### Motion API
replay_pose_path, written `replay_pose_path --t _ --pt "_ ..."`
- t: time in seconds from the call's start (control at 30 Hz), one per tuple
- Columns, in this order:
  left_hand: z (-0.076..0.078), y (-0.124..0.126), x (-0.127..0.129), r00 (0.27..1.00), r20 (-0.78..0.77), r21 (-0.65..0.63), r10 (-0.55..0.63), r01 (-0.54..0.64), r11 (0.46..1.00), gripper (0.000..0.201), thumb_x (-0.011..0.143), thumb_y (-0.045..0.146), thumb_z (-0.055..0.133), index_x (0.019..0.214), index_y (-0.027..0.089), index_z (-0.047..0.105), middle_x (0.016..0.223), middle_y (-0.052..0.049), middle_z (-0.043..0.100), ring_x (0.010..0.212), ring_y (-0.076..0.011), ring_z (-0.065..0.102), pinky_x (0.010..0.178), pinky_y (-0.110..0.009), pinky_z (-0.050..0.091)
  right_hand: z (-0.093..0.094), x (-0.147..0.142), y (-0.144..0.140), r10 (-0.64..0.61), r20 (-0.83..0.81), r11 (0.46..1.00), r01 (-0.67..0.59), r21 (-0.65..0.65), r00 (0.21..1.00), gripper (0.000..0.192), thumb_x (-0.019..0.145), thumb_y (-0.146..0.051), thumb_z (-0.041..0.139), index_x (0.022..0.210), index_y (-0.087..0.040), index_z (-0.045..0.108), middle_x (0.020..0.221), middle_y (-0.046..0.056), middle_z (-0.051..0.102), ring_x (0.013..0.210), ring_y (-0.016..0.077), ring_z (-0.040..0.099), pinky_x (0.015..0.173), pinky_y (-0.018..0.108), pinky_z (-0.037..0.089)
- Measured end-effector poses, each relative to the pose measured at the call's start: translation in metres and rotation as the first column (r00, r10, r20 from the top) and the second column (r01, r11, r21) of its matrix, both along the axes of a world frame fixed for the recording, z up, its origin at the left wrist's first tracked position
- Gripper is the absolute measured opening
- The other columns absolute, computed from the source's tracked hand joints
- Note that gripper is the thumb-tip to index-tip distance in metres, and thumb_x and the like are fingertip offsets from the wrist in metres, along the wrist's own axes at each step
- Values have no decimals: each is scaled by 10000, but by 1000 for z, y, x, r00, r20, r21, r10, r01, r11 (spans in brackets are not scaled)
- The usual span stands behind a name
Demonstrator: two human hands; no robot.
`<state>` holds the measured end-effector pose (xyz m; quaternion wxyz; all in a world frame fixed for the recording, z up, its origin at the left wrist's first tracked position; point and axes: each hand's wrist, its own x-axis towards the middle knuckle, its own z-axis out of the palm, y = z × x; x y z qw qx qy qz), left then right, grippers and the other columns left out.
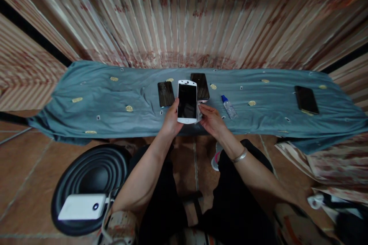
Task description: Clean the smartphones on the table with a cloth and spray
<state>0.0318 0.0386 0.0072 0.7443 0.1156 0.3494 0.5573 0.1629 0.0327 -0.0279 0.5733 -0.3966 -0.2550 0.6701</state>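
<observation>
A white smartphone (187, 101) with a dark screen is held upright above the front of the cloth-covered table. My left hand (171, 119) is closed around its lower left edge. On the other side, my right hand (211, 120) pinches a pale, crumpled wipe or cloth (199, 114) against the phone's right edge. Just behind lies a stack of dark phones (201, 85), partly hidden by the white one. Left of it rests a black phone (166, 94). A small clear bottle with a blue cap (229, 107) lies to the right of my right hand.
Another black phone (306, 100) lies far right on the blue-green tablecloth (273, 99). Patterned curtains (184, 19) hang behind. On the tiled floor at left, a white power bank (82, 206) with a cable sits on a round black ridged object (77, 170).
</observation>
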Motion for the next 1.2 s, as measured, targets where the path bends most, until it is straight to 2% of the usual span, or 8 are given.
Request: replay_pose_path --t 0.2,0.33,0.53,0.67,0.77,0.87,1.07,1.2 --pt "-12 -10 2 997 -26 37 -71 72 997 289 915 313 532 1028 105 697 998 -93 753 1087 -243 662 990 -375 478 9 7 9 -49 -6 998 49 29 999 96 659 -191 809 722 -214 740 690 -27 739 590 93 655 554 174 561" --pt "-19 -13 2 993 -29 42 -110 112 993 263 900 321 545 959 116 699 989 -91 751 1114 -253 648 996 -385 470 11 11 15 -68 18 997 67 33 998 80 672 -200 799 713 -217 733 683 -31 731 590 92 646 549 180 544" --pt "-31 -5 -4 970 -227 225 92 -39 974 276 781 327 670 988 146 692 1096 -92 727 1193 -253 593 1055 -380 409 7 4 18 -72 65 997 70 22 995 133 634 -234 830 713 -212 725 679 -21 724 588 109 640 549 214 527" --pt "-38 -1 -11 828 -497 353 259 -80 932 434 719 319 726 1125 187 648 1189 -67 687 1187 -234 581 1068 -375 380 3 -4 17 -58 34 997 56 43 998 202 556 -268 862 707 -215 738 677 -22 732 600 119 643 601 238 539" --pt "-36 -4 -14 719 -652 439 241 99 893 561 628 321 809 1149 197 640 1183 -70 672 1158 -258 581 1052 -395 384 0 -6 17 -48 57 997 44 67 997 253 515 -309 870 715 -220 746 665 -22 732 589 120 638 592 240 521" --pt "-29 -9 -13 626 -734 434 261 138 890 697 482 250 889 1136 199 655 1177 -79 655 1217 -294 527 1089 -399 330 1 -7 15 -77 115 990 63 123 990 272 520 -346 852 749 -232 759 675 -29 734 613 125 643 622 246 515" --pt "-28 -13 -7 752 -628 366 202 57 929 775 378 111 890 1112 209 660 1244 -85 621 1357 -309 392 1149 -391 231 7 -9 11 -140 258 969 79 234 956 239 600 -370 799 803 -248 773 743 -34 744 689 136 659 696 265 522" --pt "-32 -13 -3 727 -666 362 168 119 925 785 423 119 875 1168 201 641 1283 -85 609 1351 -285 411 1156 -372 225 9 -7 12 -164 222 969 115 220 961 282 571 -384 821 816 -254 770 764 -36 751 724 153 677 740 293 543"
